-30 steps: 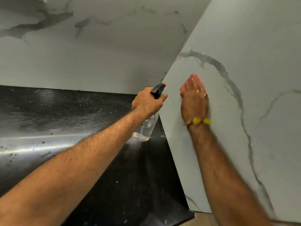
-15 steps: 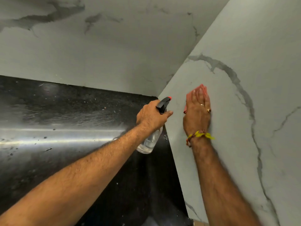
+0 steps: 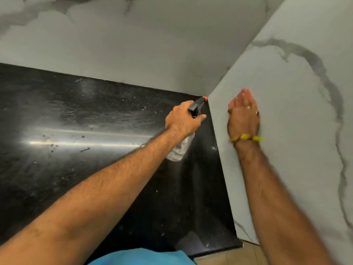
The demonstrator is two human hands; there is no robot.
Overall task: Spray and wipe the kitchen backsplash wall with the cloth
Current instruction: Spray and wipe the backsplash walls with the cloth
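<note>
the left hand (image 3: pixel 183 119) has its grip curled round the neck of a clear spray bottle (image 3: pixel 181 148) with a black trigger head and an orange nozzle tip, the index finger lying straight along the trigger. no label, brand or writing can be read on the bottle or anywhere else. the bottle hangs over the black bench (image 3: pixel 76 131), close to the corner where the bench meets the marble backsplash wall (image 3: pixel 286 92). the right hand (image 3: pixel 243 117) lies flat on that wall, fingers straight and together, a yellow thread band on the wrist. a reddish edge at the fingertips looks like the cloth (image 3: pixel 245 91) pressed under the palm; most of it is hidden. compared with half a second ago, the right hand is slightly more blurred and angled more edge-on on the wall, the view shows more bench, and a blue fabric (image 3: pixel 143 257) now shows at the bottom edge.
</note>
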